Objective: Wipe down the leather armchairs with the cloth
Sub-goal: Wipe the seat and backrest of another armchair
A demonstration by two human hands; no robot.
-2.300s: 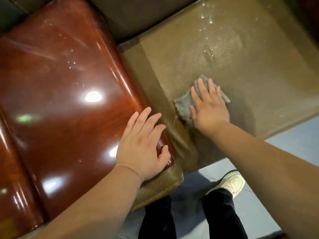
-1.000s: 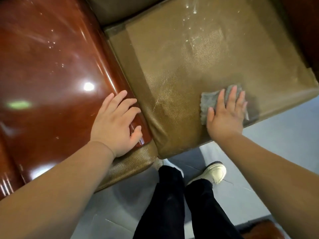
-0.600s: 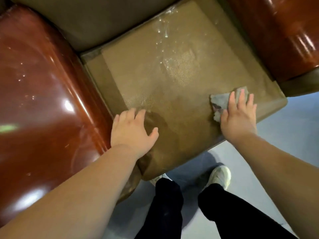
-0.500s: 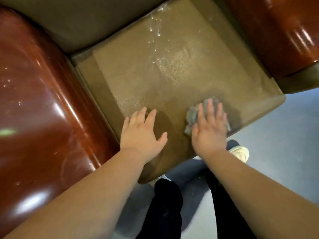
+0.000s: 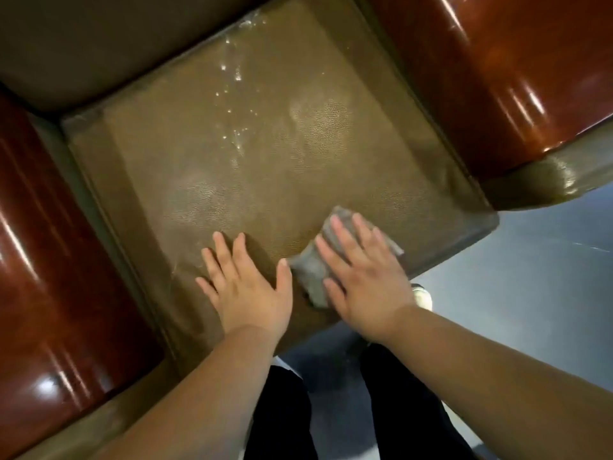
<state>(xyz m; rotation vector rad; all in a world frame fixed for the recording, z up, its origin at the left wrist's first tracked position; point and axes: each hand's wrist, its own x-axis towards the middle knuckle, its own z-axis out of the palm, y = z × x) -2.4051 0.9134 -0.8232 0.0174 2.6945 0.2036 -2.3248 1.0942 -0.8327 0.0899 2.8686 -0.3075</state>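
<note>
I look straight down on an olive-brown leather armchair seat with wet droplets near its back. A small grey cloth lies crumpled near the seat's front edge. My right hand presses flat on the cloth with straight fingers, covering most of it. Just left of it, my left hand rests flat on the bare seat leather, its thumb almost touching the cloth.
Glossy red-brown armrests flank the seat, the left armrest and the right armrest. The backrest runs across the top. Grey floor lies at the right, and my dark trouser legs stand by the seat's front edge.
My left hand left the left armrest and settled on the seat. My right hand slid the cloth along the front edge to the right, then back left beside the left hand.
</note>
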